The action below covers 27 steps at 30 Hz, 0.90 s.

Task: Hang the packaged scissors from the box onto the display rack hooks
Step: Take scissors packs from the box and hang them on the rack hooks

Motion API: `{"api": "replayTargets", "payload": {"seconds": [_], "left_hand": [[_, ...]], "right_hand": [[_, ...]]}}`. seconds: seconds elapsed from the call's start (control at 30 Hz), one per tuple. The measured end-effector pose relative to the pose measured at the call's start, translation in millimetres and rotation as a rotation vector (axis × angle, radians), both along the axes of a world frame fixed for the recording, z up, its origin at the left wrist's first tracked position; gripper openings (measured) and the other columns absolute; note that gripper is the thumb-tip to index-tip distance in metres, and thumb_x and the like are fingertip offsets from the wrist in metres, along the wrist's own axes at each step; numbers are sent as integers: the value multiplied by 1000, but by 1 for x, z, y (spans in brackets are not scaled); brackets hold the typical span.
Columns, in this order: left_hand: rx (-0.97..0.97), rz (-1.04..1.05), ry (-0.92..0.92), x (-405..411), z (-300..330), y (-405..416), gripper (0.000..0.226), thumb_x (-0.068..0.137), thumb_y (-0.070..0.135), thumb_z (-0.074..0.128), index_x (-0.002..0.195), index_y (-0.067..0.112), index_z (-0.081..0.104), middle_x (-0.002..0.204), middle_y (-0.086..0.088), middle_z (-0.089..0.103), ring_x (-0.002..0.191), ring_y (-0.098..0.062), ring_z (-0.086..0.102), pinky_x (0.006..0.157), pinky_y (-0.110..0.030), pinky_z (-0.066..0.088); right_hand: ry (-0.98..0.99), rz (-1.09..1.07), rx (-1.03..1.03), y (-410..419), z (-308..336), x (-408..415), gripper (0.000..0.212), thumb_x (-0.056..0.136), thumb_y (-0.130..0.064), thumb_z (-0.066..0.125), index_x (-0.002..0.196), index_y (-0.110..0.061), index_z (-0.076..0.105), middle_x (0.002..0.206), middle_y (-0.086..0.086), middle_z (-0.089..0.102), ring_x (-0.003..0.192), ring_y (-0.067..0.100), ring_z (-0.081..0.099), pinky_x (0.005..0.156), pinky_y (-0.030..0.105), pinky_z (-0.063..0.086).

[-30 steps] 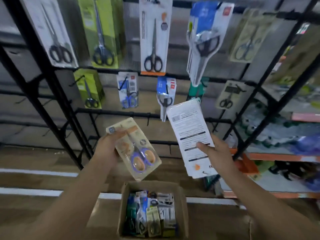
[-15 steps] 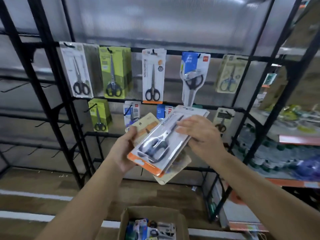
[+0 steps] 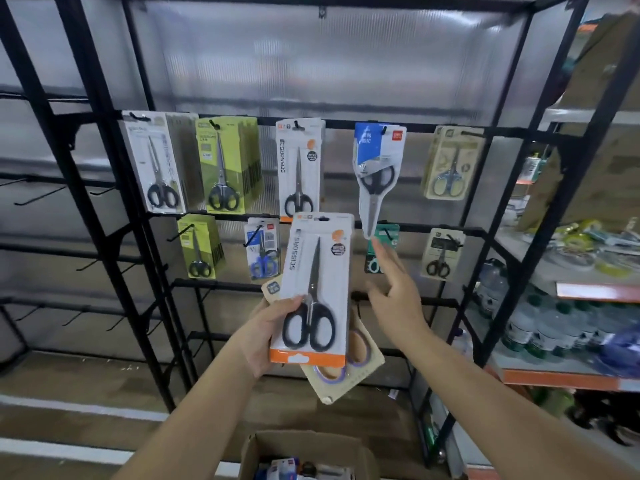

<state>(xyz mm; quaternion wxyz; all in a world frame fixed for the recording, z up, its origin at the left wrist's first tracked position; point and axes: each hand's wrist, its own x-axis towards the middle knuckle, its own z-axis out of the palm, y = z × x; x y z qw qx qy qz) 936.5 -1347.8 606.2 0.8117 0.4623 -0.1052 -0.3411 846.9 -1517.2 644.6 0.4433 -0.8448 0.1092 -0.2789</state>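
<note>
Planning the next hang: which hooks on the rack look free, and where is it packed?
Free: the bare hooks on the left bay, left of the white-card scissors, and the lower rail behind the right hand. Packed: the top row from that card to the beige pack, and the row below. The left hand holds the SCISSORS pack.

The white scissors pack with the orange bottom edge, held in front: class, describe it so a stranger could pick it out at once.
Start at the black display rack, then drop to the two hands in front of it. The left hand grips a white scissors pack with a beige pack behind it. Unlike the matching pack hanging on the rack, this one is held.
</note>
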Motion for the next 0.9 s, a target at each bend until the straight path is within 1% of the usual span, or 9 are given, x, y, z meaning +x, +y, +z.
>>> {"api": "replayTargets", "payload": {"seconds": [0.1,0.17,0.23,0.3,0.43,0.6,0.67,0.8,0.9], "left_hand": [[-45,91,1,2,-5,-4,57,69,7,69,124,5,54,100,-16,69,80,-28,70,63,-38,56],[-91,96,1,-2,-5,-8,48,76,10,62,123,5,55,99,-15,70,80,-26,70,62,-35,57],[-92,82,3,-7,-8,-12,49,78,10,58,126,2,54,102,-17,69,81,-26,70,63,-36,57],[-56,81,20,-11,-11,-17,54,73,10,61,125,0,54,105,-19,68,81,-27,70,64,-37,58],[-59,134,37,-13,-20,-24,55,64,9,77,116,5,59,99,-18,70,79,-30,70,62,-40,58],[-115,219,17,-21,-34,-31,96,27,29,95,114,7,61,105,-16,70,87,-29,69,65,-38,57],[-135,233,64,-30,-45,-34,102,30,31,95,122,6,58,113,-19,66,91,-30,68,68,-40,57],[-183,225,112,-48,-69,-34,102,47,35,92,134,5,48,132,-26,51,116,-41,53,92,-52,48],[-178,206,111,-53,-82,-27,100,50,37,90,135,6,47,133,-25,51,118,-41,52,92,-51,50]], "right_hand": [[198,41,337,7,-5,-3,21,94,-32,52,111,-20,56,113,-2,59,93,5,52,70,11,39],[276,102,458,16,-17,0,34,82,-47,61,91,-16,51,92,-2,56,78,6,52,62,15,41],[303,147,549,20,-31,3,56,61,-54,75,92,-15,49,93,0,59,82,11,58,65,23,45],[279,139,639,21,-40,5,53,61,-38,84,95,-19,48,101,3,62,90,17,63,69,30,51],[151,149,790,17,-50,3,38,73,-3,76,102,-19,56,103,8,66,89,24,66,73,36,56],[33,137,874,12,-62,5,36,78,2,68,111,-11,62,102,11,70,92,30,67,75,40,56],[-6,143,891,14,-69,6,29,82,3,63,107,-12,64,98,10,71,90,28,68,73,36,56],[-12,125,914,19,-88,5,22,85,2,59,103,-10,64,95,10,70,88,28,66,68,31,54],[-21,66,919,15,-101,6,18,87,-1,59,103,-9,63,101,14,69,95,30,64,84,42,51]]}}
